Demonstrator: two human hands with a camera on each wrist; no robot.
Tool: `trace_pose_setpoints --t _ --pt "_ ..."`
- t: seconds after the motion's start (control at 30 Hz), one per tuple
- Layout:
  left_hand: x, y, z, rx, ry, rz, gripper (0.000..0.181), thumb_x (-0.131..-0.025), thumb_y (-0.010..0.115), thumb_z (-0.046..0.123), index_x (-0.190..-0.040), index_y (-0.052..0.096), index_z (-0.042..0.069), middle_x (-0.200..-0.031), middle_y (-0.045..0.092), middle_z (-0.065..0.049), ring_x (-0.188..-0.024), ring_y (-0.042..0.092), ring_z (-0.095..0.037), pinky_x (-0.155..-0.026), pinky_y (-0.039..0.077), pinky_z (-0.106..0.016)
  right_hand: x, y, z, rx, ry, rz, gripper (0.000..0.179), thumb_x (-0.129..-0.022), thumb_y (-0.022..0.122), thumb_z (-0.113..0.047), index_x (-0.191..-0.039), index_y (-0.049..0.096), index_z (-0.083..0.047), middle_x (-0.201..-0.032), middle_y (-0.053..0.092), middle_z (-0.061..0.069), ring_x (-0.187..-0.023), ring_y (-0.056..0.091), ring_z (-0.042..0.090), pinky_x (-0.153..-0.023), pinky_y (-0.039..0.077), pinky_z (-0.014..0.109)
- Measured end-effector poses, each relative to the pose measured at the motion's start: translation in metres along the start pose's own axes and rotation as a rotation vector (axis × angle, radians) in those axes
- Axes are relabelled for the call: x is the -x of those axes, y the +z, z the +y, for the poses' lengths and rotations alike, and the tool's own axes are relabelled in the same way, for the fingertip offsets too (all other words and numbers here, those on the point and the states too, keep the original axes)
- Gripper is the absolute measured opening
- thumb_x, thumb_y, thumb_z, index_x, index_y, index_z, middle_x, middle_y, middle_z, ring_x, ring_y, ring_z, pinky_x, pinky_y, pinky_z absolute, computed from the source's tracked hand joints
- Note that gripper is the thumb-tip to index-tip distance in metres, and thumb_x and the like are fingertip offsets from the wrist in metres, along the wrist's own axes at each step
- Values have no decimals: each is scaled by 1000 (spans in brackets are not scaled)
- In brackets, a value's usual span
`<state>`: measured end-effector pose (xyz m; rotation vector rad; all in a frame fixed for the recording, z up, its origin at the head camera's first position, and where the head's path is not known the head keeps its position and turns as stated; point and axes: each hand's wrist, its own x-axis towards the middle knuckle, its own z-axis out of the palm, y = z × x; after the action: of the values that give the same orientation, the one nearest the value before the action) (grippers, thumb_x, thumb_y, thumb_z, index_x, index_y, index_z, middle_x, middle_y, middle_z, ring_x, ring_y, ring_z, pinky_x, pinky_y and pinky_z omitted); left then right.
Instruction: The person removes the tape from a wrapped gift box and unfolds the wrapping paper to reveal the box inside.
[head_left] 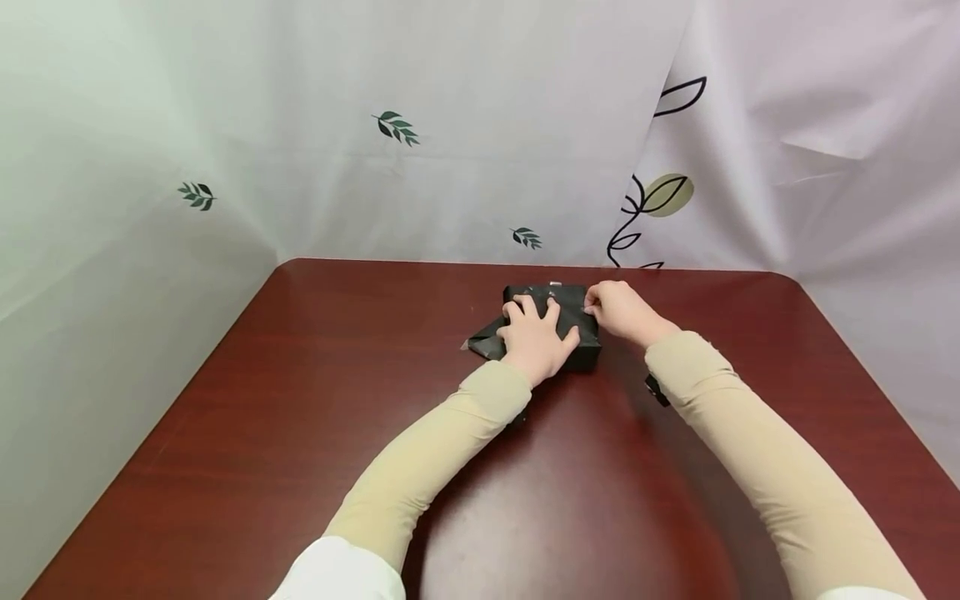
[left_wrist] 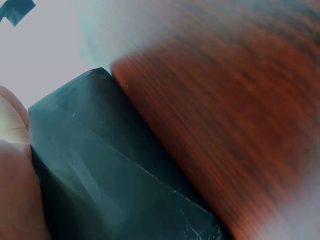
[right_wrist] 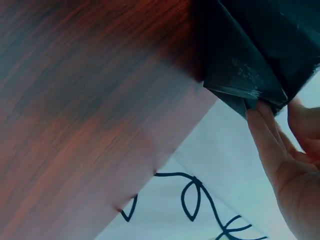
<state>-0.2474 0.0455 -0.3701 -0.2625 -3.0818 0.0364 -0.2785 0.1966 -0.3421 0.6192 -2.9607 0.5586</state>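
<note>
A box wrapped in black paper [head_left: 587, 357] lies toward the far side of the table. On top of it rests my left hand [head_left: 534, 342], fingers spread and pressing the paper. My right hand [head_left: 622, 312] is at the box's far right edge, where thumb and fingers pinch the wrapping. In the right wrist view, a folded end flap [right_wrist: 240, 75] shows, with my fingertips at its corner. A pointed paper flap [head_left: 486, 340] sticks out on the left side. Creased black paper [left_wrist: 100, 165] fills much of the left wrist view, beside part of my left hand.
The dark red wooden table [head_left: 262, 433] has its far edge just behind the box. A pale hanging cloth [head_left: 450, 200] with leaf prints surrounds the table at the back and sides. Small black pieces [head_left: 657, 390] show under both forearms.
</note>
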Motion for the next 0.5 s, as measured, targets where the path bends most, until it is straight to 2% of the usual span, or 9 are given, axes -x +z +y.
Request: trace_pose_setpoints --t 0.13,0.23,0.37,0.5 --pt "-4 -3 -1 2 -4 -3 67 -95 22 64 -150 26 25 -147 26 -24 -123 36 -41 -70 52 -45 -2 -2 6 -65 13 -10 13 -91 60 -2 -100 66 5 -98 66 21 -85 63 30 -74 51 41" --pt "-5 -4 -1 5 -7 -17 68 -95 22 64 -151 25 26 -147 26 -24 -124 35 -41 -71 52 -46 -1 -1 10 -108 28 1 21 -90 60 -3 -108 68 5 -103 67 22 -85 65 28 -71 52 38" --pt "-4 -3 0 8 -7 -21 68 -95 22 64 -150 25 26 -148 26 -24 -125 35 -41 -71 52 -46 3 1 13 -108 23 38 18 -89 62 -2 -104 71 4 -98 69 21 -77 64 25 -66 50 35" --pt "0 -3 1 11 -9 -31 68 -95 22 64 -150 25 26 -148 25 -24 -125 34 -41 -71 52 -46 6 4 12 -131 31 47 15 -88 63 -2 -99 71 4 -95 69 20 -79 65 26 -67 51 36"
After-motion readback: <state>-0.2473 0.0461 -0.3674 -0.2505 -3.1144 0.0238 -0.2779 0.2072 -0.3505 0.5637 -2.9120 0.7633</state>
